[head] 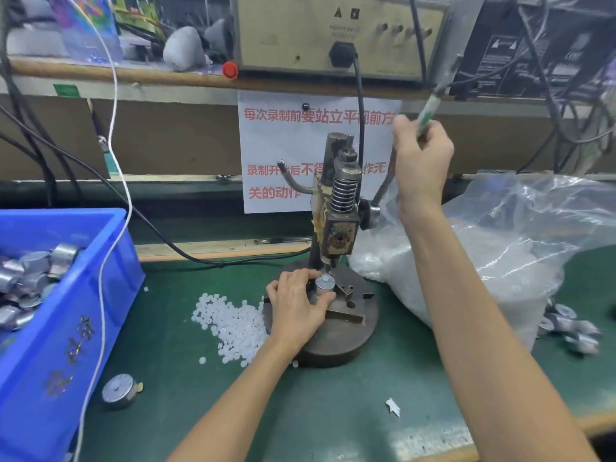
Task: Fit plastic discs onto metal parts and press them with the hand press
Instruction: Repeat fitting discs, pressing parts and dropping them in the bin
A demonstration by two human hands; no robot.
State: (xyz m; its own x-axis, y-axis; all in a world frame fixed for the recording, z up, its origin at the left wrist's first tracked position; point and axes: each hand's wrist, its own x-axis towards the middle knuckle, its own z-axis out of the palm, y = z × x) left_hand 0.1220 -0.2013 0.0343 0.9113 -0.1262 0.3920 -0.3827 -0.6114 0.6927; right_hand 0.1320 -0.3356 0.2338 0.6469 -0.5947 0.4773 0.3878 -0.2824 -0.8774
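White paper sign (266,145), red print: 每次录制前要站立平视前方. Right hand (421,155) grips green-taped press lever (430,108); left hand (293,301) pinches round silver metal part (325,283).

A short silver metal part (325,284) stands upright on the dark hand press (340,235) base, right under the ram, with the lever (430,106) raised. Small white plastic discs (233,320) lie heaped on the green tabletop (333,395) just to its left.
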